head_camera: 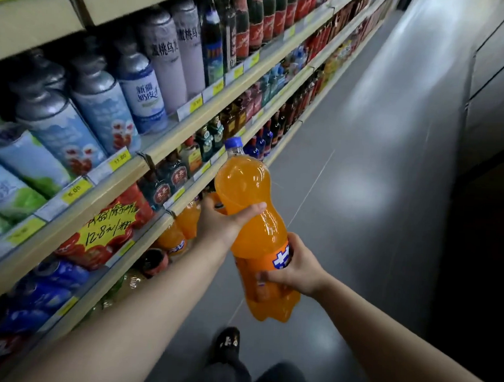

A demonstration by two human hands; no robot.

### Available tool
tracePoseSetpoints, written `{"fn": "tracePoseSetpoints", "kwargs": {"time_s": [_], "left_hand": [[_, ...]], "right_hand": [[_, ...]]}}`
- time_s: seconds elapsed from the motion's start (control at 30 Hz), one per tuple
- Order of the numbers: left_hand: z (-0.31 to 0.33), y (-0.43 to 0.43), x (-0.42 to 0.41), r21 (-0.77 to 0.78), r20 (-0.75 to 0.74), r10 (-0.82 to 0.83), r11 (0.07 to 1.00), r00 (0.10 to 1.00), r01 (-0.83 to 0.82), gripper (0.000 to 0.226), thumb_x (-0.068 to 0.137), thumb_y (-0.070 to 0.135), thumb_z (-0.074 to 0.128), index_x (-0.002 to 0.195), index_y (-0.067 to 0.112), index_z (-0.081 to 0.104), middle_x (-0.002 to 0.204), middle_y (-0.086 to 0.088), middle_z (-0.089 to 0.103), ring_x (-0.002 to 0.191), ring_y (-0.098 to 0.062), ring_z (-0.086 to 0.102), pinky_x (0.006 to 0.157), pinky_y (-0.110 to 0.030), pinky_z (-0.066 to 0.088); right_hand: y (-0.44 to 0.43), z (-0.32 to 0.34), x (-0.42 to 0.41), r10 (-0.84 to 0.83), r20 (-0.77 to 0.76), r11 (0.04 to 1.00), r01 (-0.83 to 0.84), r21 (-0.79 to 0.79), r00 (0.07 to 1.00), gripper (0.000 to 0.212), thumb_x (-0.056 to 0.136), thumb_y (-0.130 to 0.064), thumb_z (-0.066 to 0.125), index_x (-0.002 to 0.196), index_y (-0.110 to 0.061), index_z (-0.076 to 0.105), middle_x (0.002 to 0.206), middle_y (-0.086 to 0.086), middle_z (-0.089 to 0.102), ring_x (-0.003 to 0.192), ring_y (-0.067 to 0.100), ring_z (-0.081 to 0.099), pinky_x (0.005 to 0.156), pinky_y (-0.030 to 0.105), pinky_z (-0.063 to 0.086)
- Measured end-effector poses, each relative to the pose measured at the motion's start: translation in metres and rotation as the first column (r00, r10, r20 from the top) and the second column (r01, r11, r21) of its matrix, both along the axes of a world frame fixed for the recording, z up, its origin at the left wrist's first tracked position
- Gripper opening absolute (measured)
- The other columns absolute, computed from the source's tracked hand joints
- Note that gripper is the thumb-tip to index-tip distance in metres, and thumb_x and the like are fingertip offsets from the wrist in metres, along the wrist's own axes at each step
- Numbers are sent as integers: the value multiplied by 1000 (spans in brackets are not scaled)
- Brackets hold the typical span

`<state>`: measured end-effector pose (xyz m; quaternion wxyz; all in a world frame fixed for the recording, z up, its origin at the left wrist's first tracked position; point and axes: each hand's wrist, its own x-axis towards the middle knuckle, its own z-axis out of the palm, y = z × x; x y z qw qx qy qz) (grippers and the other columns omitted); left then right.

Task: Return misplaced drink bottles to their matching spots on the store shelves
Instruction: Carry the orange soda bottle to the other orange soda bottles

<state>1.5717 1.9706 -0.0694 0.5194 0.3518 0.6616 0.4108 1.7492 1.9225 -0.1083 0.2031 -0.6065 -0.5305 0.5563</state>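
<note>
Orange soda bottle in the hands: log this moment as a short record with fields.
held item: large clear plastic bottle of orange soda, blue cap
left hand: grips the bottle's narrow waist
right hand: grips the labelled lower body
bottle pose: tilted, cap up and away
matching stock: similar orange soda bottles stocked low, beside left hand
status: not yet shelved

I cannot read the small yellow price tags (254,59) far along the shelves (162,144), and my right hand (299,270) hides part of the orange plastic soda bottle (257,229).
</note>
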Motion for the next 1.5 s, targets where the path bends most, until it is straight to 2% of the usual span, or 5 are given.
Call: {"fn": "tracePoseSetpoints", "kwargs": {"time_s": [0.27,0.73,1.1,1.33,1.5], "left_hand": [[-36,105,39,-49,39,233,972,972,-231,89,27,68,82,104,43,45,94,19,57,79,-4,57,55,-23,42],[-116,184,87,-135,79,739,673,670,-727,102,44,47,89,134,28,44,123,2,61,109,-21,59,89,-47,49],[-296,187,96,-210,10,854,510,520,-834,73,42,51,90,98,47,45,97,21,60,88,1,59,68,-31,48],[-435,229,101,-220,-25,857,498,515,-839,83,51,44,90,120,35,44,123,4,59,111,-23,57,94,-54,47],[-512,269,80,-109,-4,860,507,511,-855,77,50,44,90,115,33,51,101,16,58,94,-13,59,73,-30,46]], "right_hand": [[153,-32,46,272,5,955,-269,-125,962,87,58,-37,89,123,-38,31,110,-18,54,99,11,59,83,29,53],[333,-114,61,766,49,628,-731,-266,641,96,48,-32,94,120,-41,31,100,-23,53,88,-1,54,66,18,43],[367,-299,45,903,67,420,-843,-338,423,117,38,-53,89,137,-41,28,114,-16,52,108,17,53,91,39,47],[396,-439,51,859,-28,476,-816,-328,512,104,48,-34,92,132,-37,32,103,-23,55,87,-2,55,62,13,43],[423,-518,34,801,-67,570,-791,-220,595,91,54,-26,92,125,-36,36,113,-12,60,100,10,60,81,32,53]]}}
